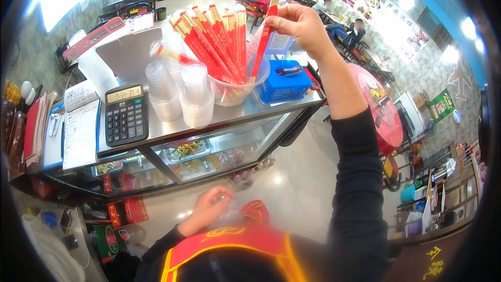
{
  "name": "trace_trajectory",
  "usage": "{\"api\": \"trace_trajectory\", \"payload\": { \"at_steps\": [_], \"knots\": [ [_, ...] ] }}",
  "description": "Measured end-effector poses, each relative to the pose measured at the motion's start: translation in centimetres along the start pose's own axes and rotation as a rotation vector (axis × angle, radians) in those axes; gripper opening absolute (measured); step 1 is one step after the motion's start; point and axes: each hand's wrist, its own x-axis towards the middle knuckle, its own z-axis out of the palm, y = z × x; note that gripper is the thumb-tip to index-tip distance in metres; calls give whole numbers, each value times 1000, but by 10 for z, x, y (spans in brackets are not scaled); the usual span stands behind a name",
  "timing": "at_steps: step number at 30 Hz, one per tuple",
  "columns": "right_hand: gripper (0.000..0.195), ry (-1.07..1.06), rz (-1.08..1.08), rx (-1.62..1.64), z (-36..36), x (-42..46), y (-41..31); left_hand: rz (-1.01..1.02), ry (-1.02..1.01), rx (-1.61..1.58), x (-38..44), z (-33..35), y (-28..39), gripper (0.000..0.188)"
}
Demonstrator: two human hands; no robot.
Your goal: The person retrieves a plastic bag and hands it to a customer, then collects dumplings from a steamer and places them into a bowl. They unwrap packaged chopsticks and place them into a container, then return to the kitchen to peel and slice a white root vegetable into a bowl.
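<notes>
My right hand (299,25) pinches a pair of wooden chopsticks in a red paper sleeve (261,49) near its top; the lower end is inside a clear plastic tub (231,96). Many more red-sleeved chopsticks (211,43) fan out of that tub. My left hand (207,207) is low in front of my red apron (235,239), its fingers curled around a crumpled clear plastic bag (229,213). Left of the tub are stacks of clear plastic cups (197,98), with another sleeved chopstick packet (172,54) lying across behind them.
The steel counter (235,119) tops a glass display case with food trays (188,150). On it stand a calculator (126,115), an open notebook (82,133), a tall stack of white containers (96,66) and a blue box (283,82). People sit at tables farther off.
</notes>
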Motion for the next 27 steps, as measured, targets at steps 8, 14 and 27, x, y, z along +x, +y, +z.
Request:
{"api": "trace_trajectory", "payload": {
  "at_steps": [8,14,27],
  "knots": [
    [30,-10,21,-26,5,9,4,26,-3,-13,4,-8,-1,12],
    [42,24,-5,-28,18,10,14,89,20,27,16,-8,-6,12],
    [69,38,377,714,80,-322,53,131,201,-567,123,97,5,19]
  ]
}}
